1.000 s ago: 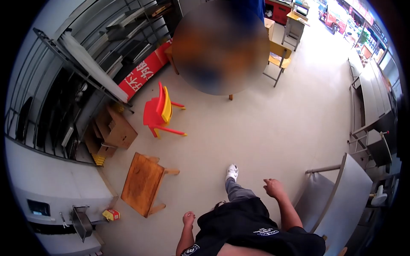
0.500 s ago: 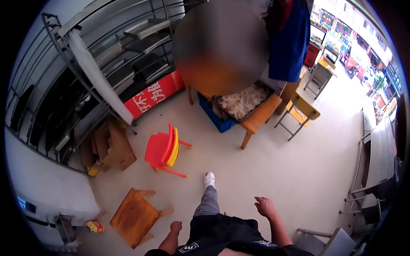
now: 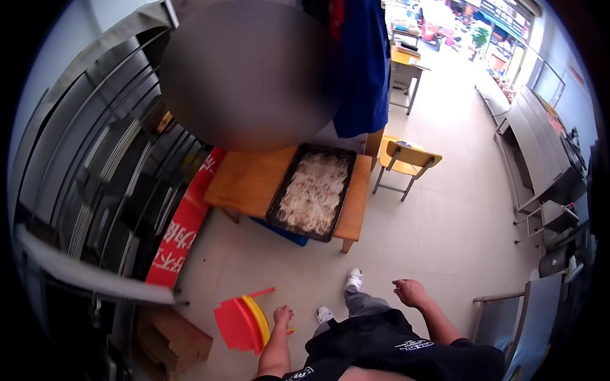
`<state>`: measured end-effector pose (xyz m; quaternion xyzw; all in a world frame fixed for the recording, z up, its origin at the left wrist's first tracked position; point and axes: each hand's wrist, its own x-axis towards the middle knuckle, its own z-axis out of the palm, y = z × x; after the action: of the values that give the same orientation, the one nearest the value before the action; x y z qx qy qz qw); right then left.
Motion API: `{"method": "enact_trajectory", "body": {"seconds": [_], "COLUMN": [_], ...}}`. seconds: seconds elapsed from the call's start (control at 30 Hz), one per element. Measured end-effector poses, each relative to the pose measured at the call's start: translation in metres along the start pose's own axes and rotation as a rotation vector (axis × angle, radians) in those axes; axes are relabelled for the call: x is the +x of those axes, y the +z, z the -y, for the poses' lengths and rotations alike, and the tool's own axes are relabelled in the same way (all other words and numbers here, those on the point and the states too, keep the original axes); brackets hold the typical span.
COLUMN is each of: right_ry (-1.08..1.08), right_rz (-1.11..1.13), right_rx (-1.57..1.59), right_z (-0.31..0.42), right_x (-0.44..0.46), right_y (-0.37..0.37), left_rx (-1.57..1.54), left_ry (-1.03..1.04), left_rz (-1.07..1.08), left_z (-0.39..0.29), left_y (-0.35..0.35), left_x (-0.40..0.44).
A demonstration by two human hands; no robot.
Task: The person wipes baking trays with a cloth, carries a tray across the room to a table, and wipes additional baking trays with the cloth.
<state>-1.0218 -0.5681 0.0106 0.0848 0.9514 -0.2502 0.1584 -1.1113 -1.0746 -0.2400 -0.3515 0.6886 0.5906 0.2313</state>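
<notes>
My left hand [image 3: 283, 314] hangs low beside my body, over the right edge of the red and yellow child's chair [image 3: 244, 324]; its fingers are curled, and whether they hold anything is too small to tell. My right hand [image 3: 410, 292] is out to the right above the floor, fingers partly spread, holding nothing. Ahead of me a dark baking tray [image 3: 312, 193] with a whitish, brown-flecked layer lies on a wooden bench [image 3: 244, 184]. Part of a blue bin [image 3: 283, 233] shows beneath it.
Metal racks [image 3: 121, 152] line the left, with a red banner [image 3: 184, 238] at their foot. A cardboard box [image 3: 175, 340] lies at lower left. A yellow folding chair [image 3: 413, 159] stands past the bench; steel counters [image 3: 540, 146] run along the right. Blue cloth [image 3: 363, 70] hangs ahead.
The bench and tray have come closer, and the view has turned. The child's chair now appears lower, near my left hand. The small wooden stool has left the view.
</notes>
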Motion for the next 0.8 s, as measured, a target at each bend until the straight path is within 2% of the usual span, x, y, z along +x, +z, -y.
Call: {"method": "enact_trajectory", "body": {"seconds": [0.13,0.2,0.27,0.4,0.5,0.6,0.63,0.73,0.77,0.8], "right_ry": [-0.027,0.052,0.073,0.288,0.441,0.671,0.72,0.817,0.83,0.843], "right_rz": [0.055,0.12,-0.091,-0.103,-0.107,-0.084,-0.057,0.015,0.033,0.052], "right_rx": [-0.025,-0.06,0.113,0.032,0.052,0.034,0.033,0.067,0.094,0.127], "right_z": [-0.021,-0.019,-0.024,-0.032,-0.039,-0.02,-0.013,0.011,0.017,0.025], "right_x": [0.072,0.101,0.116,0.12,0.098,0.067,0.056,0.043,0.046,0.051], "right_y": [-0.005,-0.026,-0.041,-0.072,-0.063,-0.059,-0.056,-0.041,-0.038,-0.034], "left_rx": [-0.097,-0.196,-0.391,-0.332,-0.276,-0.398,-0.353,-0.408,-0.409,-0.368], "left_ry": [0.104,-0.104,-0.242,-0.307,-0.342,-0.308,-0.41,-0.495,-0.502,-0.51], "left_rz": [0.024,0.217,0.325,0.207,0.057,0.117,-0.025,0.013,-0.127,-0.147], "left_z": [-0.11,-0.138,-0.162,-0.205,-0.223,-0.24,-0.245,-0.249,-0.247,-0.246], "left_y": [0.069,0.086,0.116,0.191,0.233,0.255,0.264,0.264,0.266,0.265], "left_x": [0.053,0.1,0.117,0.157,0.191,0.209,0.218,0.232,0.23,0.234]}}
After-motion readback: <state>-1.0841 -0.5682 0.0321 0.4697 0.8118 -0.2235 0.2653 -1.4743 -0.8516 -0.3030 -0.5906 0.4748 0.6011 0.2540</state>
